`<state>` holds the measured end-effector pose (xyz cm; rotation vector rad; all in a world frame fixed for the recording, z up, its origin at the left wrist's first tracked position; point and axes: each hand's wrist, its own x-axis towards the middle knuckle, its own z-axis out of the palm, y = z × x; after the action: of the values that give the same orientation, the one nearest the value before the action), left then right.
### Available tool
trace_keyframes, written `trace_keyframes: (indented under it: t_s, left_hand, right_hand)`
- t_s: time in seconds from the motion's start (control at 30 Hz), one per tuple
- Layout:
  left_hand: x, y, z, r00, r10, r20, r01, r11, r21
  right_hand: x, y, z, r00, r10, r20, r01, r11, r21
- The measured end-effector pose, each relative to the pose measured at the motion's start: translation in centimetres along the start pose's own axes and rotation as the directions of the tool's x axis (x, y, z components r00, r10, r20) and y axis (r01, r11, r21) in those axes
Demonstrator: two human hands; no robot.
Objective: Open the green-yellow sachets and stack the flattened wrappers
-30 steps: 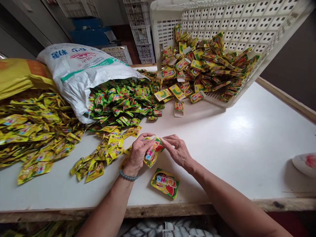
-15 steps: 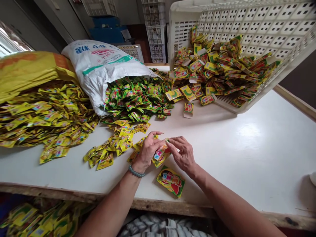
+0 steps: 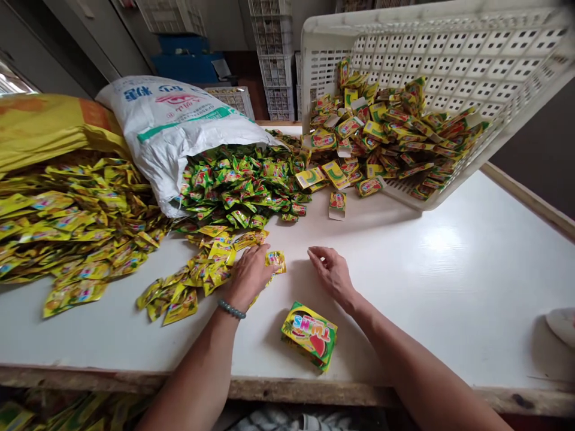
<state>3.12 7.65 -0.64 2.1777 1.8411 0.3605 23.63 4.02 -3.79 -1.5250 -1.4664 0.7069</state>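
Observation:
My left hand (image 3: 250, 275), wearing a bead bracelet, is closed over the front of a small pile of yellow sachets (image 3: 209, 263). One yellow sachet (image 3: 275, 261) sticks out at its thumb; the fingertips are partly hidden. To the right, my right hand (image 3: 333, 276) hovers near the white tabletop with its fingers curled in and nothing visible in them. In front of both hands lies a small candy box (image 3: 309, 332) printed with fruit, apparently stacked on another one.
A white sack (image 3: 179, 120) spills green sachets (image 3: 238, 185) at the back. More yellow sachets (image 3: 76, 221) are heaped at left by a yellow bag (image 3: 54, 129). A tipped white plastic crate (image 3: 422, 206) holds many small boxes (image 3: 390, 131). The table's wooden edge (image 3: 314, 393) runs along the front.
The candy box that both hands held now rests on the other box. My left hand has moved left onto the yellow sachets; my right hand is apart from it. The view has shifted slightly.

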Motion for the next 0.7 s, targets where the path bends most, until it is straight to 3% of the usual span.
trace_keyframes:
  t_s: [0.1, 0.2, 0.27, 0.37, 0.5, 0.6, 0.7]
  left_hand:
    - [0.1, 0.4, 0.4, 1.000, -0.017, 0.013, 0.019, 0.996, -0.093]
    - [0.4, 1.0, 1.2, 0.999, 0.005, -0.035, -0.016, 0.953, -0.304]
    - [0.8, 0.8, 1.8, 0.998, -0.013, -0.066, -0.017, 0.903, -0.429]
    - [1.7, -0.2, 2.3, 0.983, -0.123, -0.139, 0.031, 0.849, -0.528]
    - [2.6, -1.7, 1.6, 0.921, -0.281, -0.271, 0.084, 0.820, -0.566]
    - [2.7, -2.3, 0.9, 0.881, -0.339, -0.329, 0.092, 0.805, -0.586]
    - [2.7, -2.5, 0.8, 0.872, -0.375, -0.315, 0.060, 0.719, -0.692]
  right_hand:
    - [-0.4, 0.3, 0.7, 0.999, -0.021, 0.039, 0.022, 1.000, -0.022]
    - [-0.7, 0.3, 1.0, 0.996, 0.010, 0.091, -0.013, 0.999, 0.041]
    - [-0.1, -0.1, 1.0, 0.989, -0.035, 0.142, 0.027, 0.998, 0.059]
    - [2.7, -1.4, 0.7, 0.982, -0.099, 0.159, 0.107, 0.993, -0.046]
    - [8.7, -3.2, 1.3, 0.970, -0.180, 0.166, 0.226, 0.919, -0.323]
    - [12.1, -3.4, 3.1, 0.917, -0.249, 0.312, 0.380, 0.783, -0.492]
    - [13.0, -2.5, 4.8, 0.879, -0.235, 0.415, 0.451, 0.692, -0.563]
